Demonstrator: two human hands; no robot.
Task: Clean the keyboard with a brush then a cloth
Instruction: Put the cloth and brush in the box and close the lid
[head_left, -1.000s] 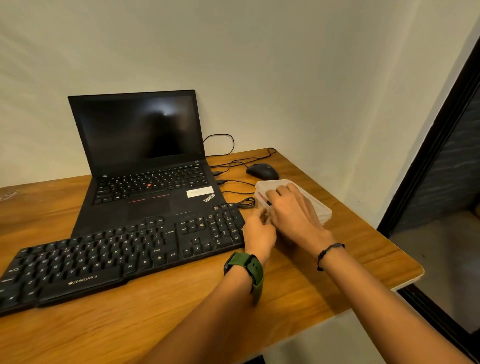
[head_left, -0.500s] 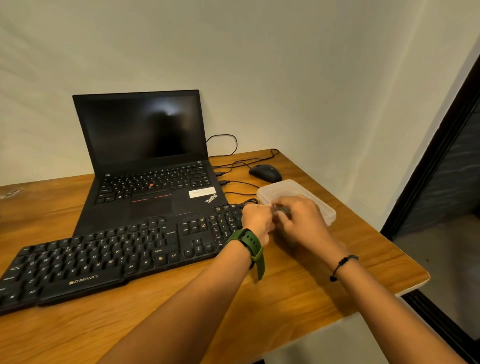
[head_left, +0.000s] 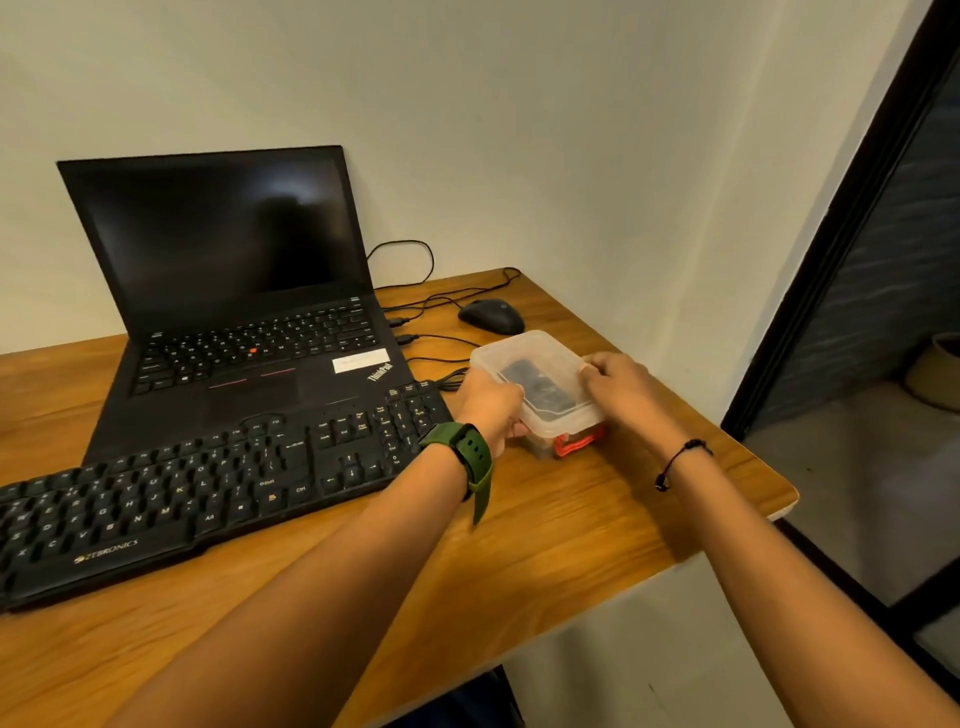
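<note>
A black Zebronics keyboard (head_left: 208, 488) lies across the front of the wooden table (head_left: 571, 530). To its right stands a translucent plastic box (head_left: 524, 358) with a lid and a red clasp (head_left: 574, 444) at its near end; something dark shows through the lid. My left hand (head_left: 491, 408) grips the box's near left corner. My right hand (head_left: 626, 392) holds the lid's right edge, thumb on top. No brush or cloth is visible by itself.
An open black laptop (head_left: 234, 291) stands behind the keyboard, leaning near the wall. A black mouse (head_left: 491, 316) and several cables (head_left: 441, 343) lie behind the box. The table's right edge (head_left: 779, 499) drops off close to the box; a dark door frame stands beyond.
Both hands were bunched together at the box's near left corner. Now they have spread apart, one on each side of the lid, and the red clasp shows.
</note>
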